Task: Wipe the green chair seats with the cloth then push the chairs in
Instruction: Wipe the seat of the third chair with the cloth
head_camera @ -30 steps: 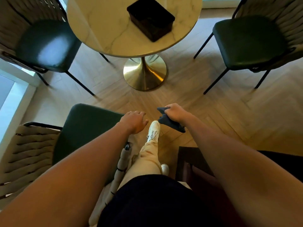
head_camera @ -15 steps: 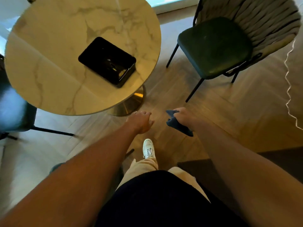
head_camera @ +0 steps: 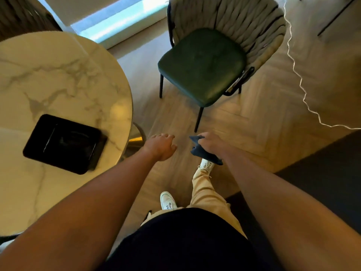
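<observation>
Green chair (head_camera: 203,65) stands on the wooden floor (head_camera: 263,122) ahead of both hands, its dark seat bare and facing up, its woven grey back (head_camera: 230,18) on the far side; its nearest black leg comes down just beyond the right hand (head_camera: 212,144), apart from it. That right hand has its fingers curled round a dark blue cloth (head_camera: 203,153), which bunches out on the left and below the knuckles. Beside it, apart and to its left, the left hand (head_camera: 161,146) hangs palm down with fingers loosely spread and relaxed, holding nothing and touching nothing. Further left of the left hand is a round marble counter (head_camera: 58,79), pulled apart from the chair, and on it sits a black rectangular tray (head_camera: 64,143); whether anything lies inside the tray cannot be told. Below the hands a white shoe (head_camera: 206,165) steps forward, partly under the cloth. A white wavy cable (head_camera: 300,81) trails across the floor, right of the chair.
</observation>
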